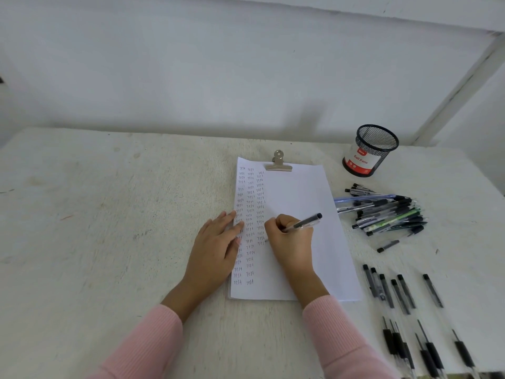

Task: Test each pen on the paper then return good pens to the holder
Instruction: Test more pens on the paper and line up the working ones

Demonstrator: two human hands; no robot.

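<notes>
A white sheet of paper lies clipped under a metal clip, with columns of small handwritten words down its left side. My right hand grips a clear pen with a black end, its tip down on the paper at the third column. My left hand rests flat on the paper's left edge, fingers straight. The black mesh pen holder stands at the back right with no pens showing above its rim. A heap of pens lies just in front of it.
Several pens lie side by side on the table at the right, and more black-gripped pens lie near the front right corner. One short dark pen lies alone between the groups. A white wall stands behind the table.
</notes>
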